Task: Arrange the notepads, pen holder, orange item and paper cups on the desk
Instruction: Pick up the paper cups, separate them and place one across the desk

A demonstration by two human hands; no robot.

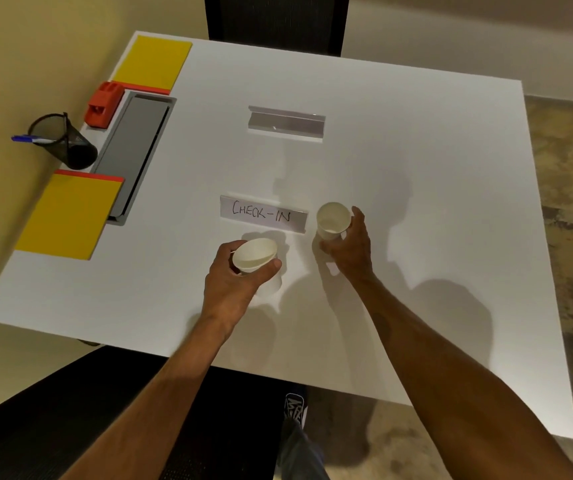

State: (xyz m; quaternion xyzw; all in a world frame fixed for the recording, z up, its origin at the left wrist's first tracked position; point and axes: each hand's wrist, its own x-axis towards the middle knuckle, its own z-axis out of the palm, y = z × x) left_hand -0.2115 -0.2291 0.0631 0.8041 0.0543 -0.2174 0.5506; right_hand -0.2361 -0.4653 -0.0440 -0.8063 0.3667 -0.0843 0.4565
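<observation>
My left hand (235, 282) grips a white paper cup (254, 253), tilted, just above the white desk (416, 202) near its front middle. My right hand (351, 247) holds a second white paper cup (333, 220) upright, right of the "CHECK-IN" sign (263, 213). Along the desk's left edge lie a far yellow notepad (153, 62) and a near yellow notepad (67, 216). Between them stand the orange item (103, 103) and a black mesh pen holder (67, 142) with a blue pen in it.
A grey cable tray lid (132, 147) is set into the desk beside the orange item. A clear acrylic sign stand (287, 123) sits at the far middle. A dark chair back (276, 22) stands behind the desk, another chair (70, 410) at the near left.
</observation>
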